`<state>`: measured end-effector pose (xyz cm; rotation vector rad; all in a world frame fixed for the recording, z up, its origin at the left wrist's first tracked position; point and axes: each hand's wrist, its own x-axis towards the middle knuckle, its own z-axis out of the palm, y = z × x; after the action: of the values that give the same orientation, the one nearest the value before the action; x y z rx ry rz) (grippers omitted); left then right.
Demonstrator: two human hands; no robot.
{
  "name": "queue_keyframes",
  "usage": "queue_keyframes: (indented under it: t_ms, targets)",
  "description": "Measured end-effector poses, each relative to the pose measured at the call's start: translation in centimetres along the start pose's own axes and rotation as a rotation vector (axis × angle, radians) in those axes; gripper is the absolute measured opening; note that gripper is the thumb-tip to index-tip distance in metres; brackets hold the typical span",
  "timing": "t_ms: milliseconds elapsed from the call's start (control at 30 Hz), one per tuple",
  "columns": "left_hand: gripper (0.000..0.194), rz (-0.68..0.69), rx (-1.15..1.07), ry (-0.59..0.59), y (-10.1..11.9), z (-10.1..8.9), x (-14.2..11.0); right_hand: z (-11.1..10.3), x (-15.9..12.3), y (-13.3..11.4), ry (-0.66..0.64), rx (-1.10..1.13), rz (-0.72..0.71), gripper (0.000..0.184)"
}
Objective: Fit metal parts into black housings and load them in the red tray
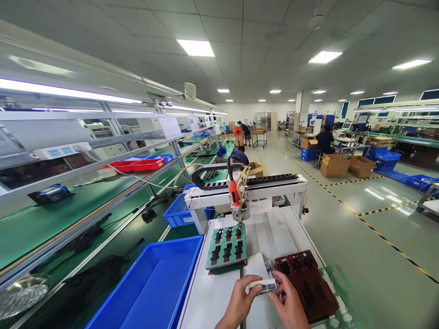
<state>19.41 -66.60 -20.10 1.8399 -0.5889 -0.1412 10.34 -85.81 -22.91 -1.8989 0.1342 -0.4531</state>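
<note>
Between my two hands is a small white-and-grey rectangular piece (266, 287), held level over the white machine bed; its exact kind I cannot make out. My left hand (240, 296) pinches its left end with thumb and fingers. At the other end, the thumb and fingertips of my right hand (287, 297) close on it. Just beyond them lie a white sheet-like item (254, 265) and a small clear or silvery part (268, 263). A green fixture plate (221, 265) with several black parts sits ahead to the left. Right of my hands rests a dark red-brown fixture (313, 292) with cut-outs.
A gantry (274, 192) carrying a red electric screwdriver (234, 193) spans the machine bed. To the left stand a large blue bin (147, 283) and a green-topped bench (85, 205). Several people work farther off, one seated (324, 140) near cardboard boxes (335, 165).
</note>
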Motion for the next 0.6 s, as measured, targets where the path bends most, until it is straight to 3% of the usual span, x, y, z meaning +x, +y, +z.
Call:
queue_keyframes:
  t_ms: [133,300,400,600]
  targets:
    - [0.055,-0.019,0.035,-0.077,1.0,-0.3,0.7,-0.2,0.6,-0.6,-0.025,-0.013,-0.023,0.029]
    - [0.054,0.115,0.002,-0.007,1.7,-0.1,1.0,-0.5,1.4,-1.3,-0.013,-0.006,-0.066,0.036]
    - [0.044,0.106,0.025,-0.018,1.7,0.3,1.1,-0.2,1.6,-0.9,0.047,-0.049,-0.147,0.037]
    - [0.051,0.075,0.037,-0.015,1.5,0.6,1.4,0.2,1.9,-0.2,0.074,-0.136,-0.221,0.039]
